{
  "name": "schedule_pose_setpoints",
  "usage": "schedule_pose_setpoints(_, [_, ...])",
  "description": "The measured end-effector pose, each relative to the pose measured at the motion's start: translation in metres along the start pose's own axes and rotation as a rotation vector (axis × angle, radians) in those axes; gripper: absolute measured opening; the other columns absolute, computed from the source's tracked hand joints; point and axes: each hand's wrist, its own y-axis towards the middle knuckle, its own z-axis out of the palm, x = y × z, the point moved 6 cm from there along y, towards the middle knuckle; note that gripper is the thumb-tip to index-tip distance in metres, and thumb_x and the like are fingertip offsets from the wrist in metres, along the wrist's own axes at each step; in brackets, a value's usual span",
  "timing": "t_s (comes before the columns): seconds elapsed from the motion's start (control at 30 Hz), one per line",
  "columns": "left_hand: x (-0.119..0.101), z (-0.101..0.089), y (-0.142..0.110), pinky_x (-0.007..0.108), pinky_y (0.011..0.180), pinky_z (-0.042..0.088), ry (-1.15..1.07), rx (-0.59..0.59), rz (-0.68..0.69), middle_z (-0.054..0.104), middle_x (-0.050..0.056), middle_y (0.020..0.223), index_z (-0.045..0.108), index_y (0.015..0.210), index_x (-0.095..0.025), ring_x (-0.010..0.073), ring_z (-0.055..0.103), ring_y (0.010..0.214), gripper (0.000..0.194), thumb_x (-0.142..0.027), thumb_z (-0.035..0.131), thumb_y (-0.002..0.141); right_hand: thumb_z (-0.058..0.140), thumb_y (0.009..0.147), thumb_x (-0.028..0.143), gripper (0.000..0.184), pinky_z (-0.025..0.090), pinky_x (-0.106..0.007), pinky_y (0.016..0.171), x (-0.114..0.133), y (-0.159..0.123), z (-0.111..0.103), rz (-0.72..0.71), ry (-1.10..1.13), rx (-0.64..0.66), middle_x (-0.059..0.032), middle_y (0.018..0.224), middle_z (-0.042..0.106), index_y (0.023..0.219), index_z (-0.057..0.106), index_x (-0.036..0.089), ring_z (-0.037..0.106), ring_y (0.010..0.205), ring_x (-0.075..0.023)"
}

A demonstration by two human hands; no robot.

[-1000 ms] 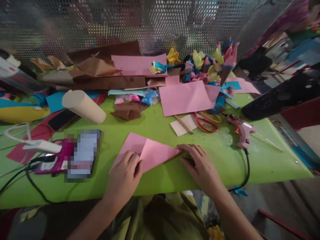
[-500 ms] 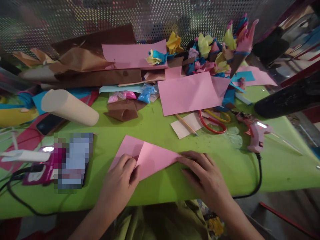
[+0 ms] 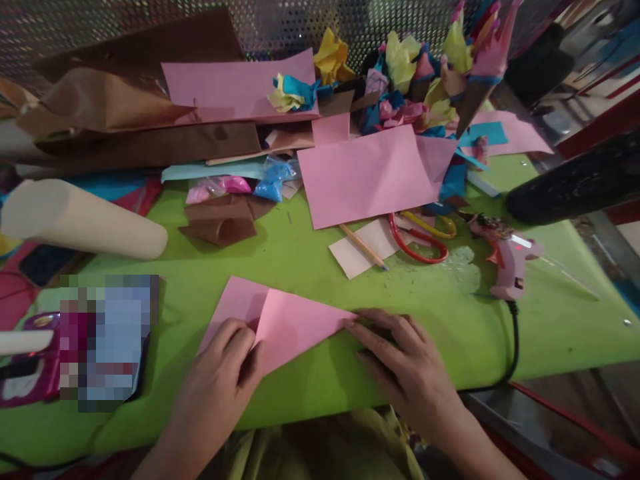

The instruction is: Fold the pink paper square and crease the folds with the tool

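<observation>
A sheet of pink paper (image 3: 300,323), folded over itself into a pointed shape, lies on the green table in front of me. My left hand (image 3: 227,357) is closed on its left part, with fingers curled over the edge of the folded flap. At the right, the sheet tapers to a point. My right hand (image 3: 400,353) touches that point with its fingertips; its fingers are stretched out and the thumb sits apart, off the paper. The underside of the fold is hidden.
Behind the paper lie a pencil (image 3: 364,247), red-handled scissors (image 3: 420,257) and a pink sheet (image 3: 367,177). A pink glue gun (image 3: 511,263) with its cord is at the right. A phone (image 3: 117,340) and a beige cylinder (image 3: 90,220) are at the left.
The view has shifted, so the phone and cylinder appear further left. Both hands keep their places on the pink paper, and its fold looks about the same.
</observation>
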Motion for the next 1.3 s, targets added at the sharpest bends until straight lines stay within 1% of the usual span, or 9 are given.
schedule_pose_setpoints(0.13, [-0.0016, -0.0013, 0.0009, 0.027, 0.061, 0.046, 0.019, -0.019, 0.028, 0.055, 0.002, 0.078, 0.044, 0.073, -0.023, 0.0148, 0.057, 0.066, 0.019, -0.02, 0.041, 0.092, 0.049, 0.094, 0.018, 0.046, 0.051, -0.048, 0.086, -0.0003, 0.0008, -0.0003, 0.002, 0.014, 0.01, -0.0111, 0.126, 0.061, 0.139, 0.052, 0.029, 0.059, 0.106, -0.0281])
schedule_pose_setpoints(0.3, [-0.0009, -0.0015, 0.0014, 0.026, 0.062, 0.045, 0.026, -0.029, 0.048, 0.055, 0.002, 0.079, 0.044, 0.075, -0.023, 0.0145, 0.057, 0.067, 0.018, -0.018, 0.041, 0.092, 0.05, 0.094, 0.018, 0.045, 0.051, -0.046, 0.085, -0.0001, 0.002, -0.0001, -0.001, 0.007, 0.021, -0.0112, 0.126, 0.061, 0.138, 0.053, 0.028, 0.058, 0.106, -0.0279])
schedule_pose_setpoints(0.47, [0.0002, -0.0004, 0.0023, 0.026, 0.06, 0.045, 0.015, -0.004, 0.018, 0.055, 0.002, 0.078, 0.043, 0.072, -0.023, 0.0141, 0.056, 0.065, 0.02, -0.019, 0.043, 0.091, 0.05, 0.094, 0.018, 0.045, 0.05, -0.046, 0.084, -0.0003, 0.0012, -0.0004, -0.002, 0.01, 0.007, -0.0108, 0.126, 0.061, 0.137, 0.054, 0.028, 0.058, 0.105, -0.0279])
schedule_pose_setpoints(0.63, [-0.0023, 0.0002, 0.0026, 0.026, 0.061, 0.044, 0.015, 0.012, -0.014, 0.056, 0.001, 0.077, 0.045, 0.072, -0.022, 0.0135, 0.055, 0.063, 0.02, -0.015, 0.043, 0.091, 0.05, 0.093, 0.017, 0.046, 0.05, -0.046, 0.085, -0.0022, -0.0011, 0.0005, -0.018, 0.011, -0.012, -0.0106, 0.126, 0.061, 0.137, 0.054, 0.028, 0.058, 0.106, -0.0282])
schedule_pose_setpoints(0.77, [-0.0045, -0.0005, 0.0023, 0.025, 0.06, 0.043, 0.041, 0.0, -0.02, 0.054, 0.001, 0.076, 0.045, 0.072, -0.021, 0.0126, 0.055, 0.063, 0.02, -0.016, 0.042, 0.092, 0.051, 0.093, 0.019, 0.046, 0.049, -0.043, 0.082, -0.003, -0.002, 0.0005, -0.044, -0.003, -0.021, -0.0096, 0.125, 0.062, 0.138, 0.054, 0.028, 0.059, 0.103, -0.0269])
schedule_pose_setpoints(0.9, [-0.0054, 0.0007, 0.0017, 0.024, 0.06, 0.044, 0.056, 0.014, -0.031, 0.054, 0.0, 0.076, 0.045, 0.071, -0.02, 0.0118, 0.055, 0.064, 0.021, -0.015, 0.041, 0.091, 0.051, 0.093, 0.019, 0.044, 0.047, -0.04, 0.084, -0.0031, -0.0028, 0.0015, -0.065, -0.015, -0.018, -0.0095, 0.126, 0.061, 0.137, 0.055, 0.026, 0.058, 0.105, -0.0255])
schedule_pose_setpoints(1.1, [-0.0045, 0.0021, 0.001, 0.024, 0.059, 0.044, 0.066, 0.026, -0.055, 0.054, 0.0, 0.077, 0.046, 0.072, -0.019, 0.0113, 0.053, 0.064, 0.019, -0.012, 0.043, 0.089, 0.052, 0.093, 0.019, 0.043, 0.047, -0.041, 0.084, -0.0047, -0.0026, 0.0025, -0.078, -0.017, -0.042, -0.0099, 0.124, 0.062, 0.135, 0.056, 0.025, 0.058, 0.105, -0.0258])
schedule_pose_setpoints(1.3, [-0.0047, 0.0012, 0.0009, 0.023, 0.058, 0.044, 0.07, 0.031, -0.114, 0.053, 0.0, 0.077, 0.045, 0.07, -0.019, 0.0106, 0.051, 0.062, 0.018, -0.012, 0.047, 0.087, 0.051, 0.093, 0.022, 0.043, 0.048, -0.042, 0.084, -0.005, -0.0018, 0.0016, -0.093, -0.016, -0.06, -0.0097, 0.124, 0.062, 0.136, 0.055, 0.027, 0.058, 0.105, -0.0268])
